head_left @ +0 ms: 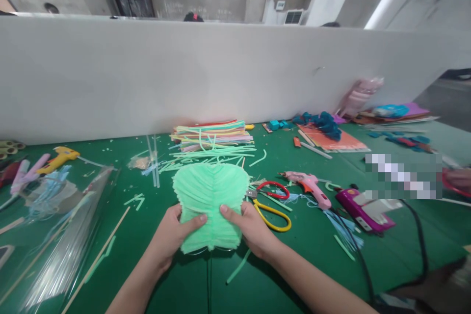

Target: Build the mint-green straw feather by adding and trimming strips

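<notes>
Both my hands, left hand (172,233) and right hand (252,228), grasp the lower edge of a pleated green paper leaf (209,206) lying on the green table (386,255), thumbs on top, with yellow scissors (272,216) just right and a pink glue gun (309,186) beyond.

Green table (294,265) under scissors (274,203), pink glue gun (309,186), stacked straws (213,135), yellow glue gun (59,157).
</notes>
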`<state>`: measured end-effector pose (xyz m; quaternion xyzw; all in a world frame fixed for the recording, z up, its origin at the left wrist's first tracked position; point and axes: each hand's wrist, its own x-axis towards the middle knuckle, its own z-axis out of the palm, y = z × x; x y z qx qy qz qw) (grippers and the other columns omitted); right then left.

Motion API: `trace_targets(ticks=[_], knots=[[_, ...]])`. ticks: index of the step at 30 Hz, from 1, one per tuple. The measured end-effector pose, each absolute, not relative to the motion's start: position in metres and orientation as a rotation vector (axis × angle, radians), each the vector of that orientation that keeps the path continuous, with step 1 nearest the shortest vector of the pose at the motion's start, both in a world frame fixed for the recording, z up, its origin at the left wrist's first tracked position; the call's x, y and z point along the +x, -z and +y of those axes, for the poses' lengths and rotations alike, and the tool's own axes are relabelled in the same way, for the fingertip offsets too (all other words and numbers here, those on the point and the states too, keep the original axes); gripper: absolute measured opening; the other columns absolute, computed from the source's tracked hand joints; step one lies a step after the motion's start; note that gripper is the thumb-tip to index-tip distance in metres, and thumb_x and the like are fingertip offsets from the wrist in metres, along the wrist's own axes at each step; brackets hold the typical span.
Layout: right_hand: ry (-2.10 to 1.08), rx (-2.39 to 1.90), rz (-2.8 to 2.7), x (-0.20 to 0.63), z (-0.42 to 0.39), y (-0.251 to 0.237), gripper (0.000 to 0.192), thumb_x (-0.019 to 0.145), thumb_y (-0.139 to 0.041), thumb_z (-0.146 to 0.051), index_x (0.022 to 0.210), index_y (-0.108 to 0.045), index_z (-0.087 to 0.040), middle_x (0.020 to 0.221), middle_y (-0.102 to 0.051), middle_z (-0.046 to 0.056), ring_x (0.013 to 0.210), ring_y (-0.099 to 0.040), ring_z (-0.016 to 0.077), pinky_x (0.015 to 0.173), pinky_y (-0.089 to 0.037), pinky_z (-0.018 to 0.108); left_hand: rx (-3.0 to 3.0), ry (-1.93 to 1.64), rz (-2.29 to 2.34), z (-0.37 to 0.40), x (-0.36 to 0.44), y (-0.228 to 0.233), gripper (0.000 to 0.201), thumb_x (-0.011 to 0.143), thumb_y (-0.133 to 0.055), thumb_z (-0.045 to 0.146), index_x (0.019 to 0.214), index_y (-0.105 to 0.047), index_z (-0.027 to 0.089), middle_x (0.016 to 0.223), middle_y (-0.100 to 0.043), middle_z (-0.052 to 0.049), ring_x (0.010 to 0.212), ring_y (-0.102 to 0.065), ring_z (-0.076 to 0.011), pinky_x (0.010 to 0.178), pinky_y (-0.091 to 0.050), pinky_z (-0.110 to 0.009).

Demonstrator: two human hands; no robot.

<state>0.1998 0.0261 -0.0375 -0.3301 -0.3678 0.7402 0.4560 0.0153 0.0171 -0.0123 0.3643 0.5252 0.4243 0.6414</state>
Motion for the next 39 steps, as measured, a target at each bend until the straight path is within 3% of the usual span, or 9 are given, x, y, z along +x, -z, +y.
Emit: trace_targets(ticks=[10,20,25,31,39], knots=[[-1.778,-0.881,-0.851,0.2,0.029,0.04,0.045,0.081,-0.07,-0.046,0.11,-0.067,-0.013,0.103,-0.074,0.011,0.093,-0.069,0.0239,0.083,-0.054,0.038,0.801,-0.975,1.113,0.016,0.017,0.014,0.051,0.076,-0.076,0.037,0.118,-0.064,0.012,0.111,-0.074,-0.015,0.097,-0.07,-0.0314,0.085,-0.055,-0.042],[-1.759,-0.873,-0.771,0.205,0.039,0.037,0.044,0.071,-0.078,-0.046,0.099,-0.07,-0.013,0.093,-0.075,0.009,0.087,-0.07,0.0242,0.081,-0.054,0.037,0.681,-1.007,1.1,0.021,0.014,0.012,0.056,0.07,-0.081,0.032,0.12,-0.064,0.013,0.113,-0.074,-0.015,0.1,-0.07,-0.0318,0.086,-0.056,-0.042],[-1.773,-0.851,-0.747,0.204,0.036,0.035,0.046,0.074,-0.076,-0.046,0.108,-0.067,-0.016,0.098,-0.075,0.008,0.091,-0.07,0.0243,0.085,-0.053,0.038,0.625,-0.987,1.063,0.019,0.017,0.008,0.056,0.064,-0.085,0.025,0.115,-0.066,0.009,0.106,-0.076,-0.017,0.096,-0.071,-0.0339,0.084,-0.057,-0.044],[-1.839,-0.81,-0.789,0.201,0.03,0.035,0.046,0.075,-0.077,-0.041,0.11,-0.067,-0.013,0.105,-0.074,0.012,0.094,-0.07,0.0267,0.089,-0.052,0.042,0.516,-1.06,1.076,0.022,0.012,0.014,0.058,0.072,-0.08,0.027,0.125,-0.059,0.017,0.105,-0.077,-0.012,0.095,-0.072,-0.03,0.085,-0.058,-0.043],[-1.833,-0.842,-0.779,0.198,0.031,0.037,0.051,0.079,-0.073,-0.044,0.119,-0.062,-0.015,0.116,-0.069,0.013,0.103,-0.067,0.0276,0.091,-0.051,0.044,0.428,-1.063,1.047,0.024,0.009,0.021,0.059,0.075,-0.077,0.025,0.129,-0.056,0.016,0.106,-0.076,-0.014,0.102,-0.07,-0.0328,0.091,-0.054,-0.048]])
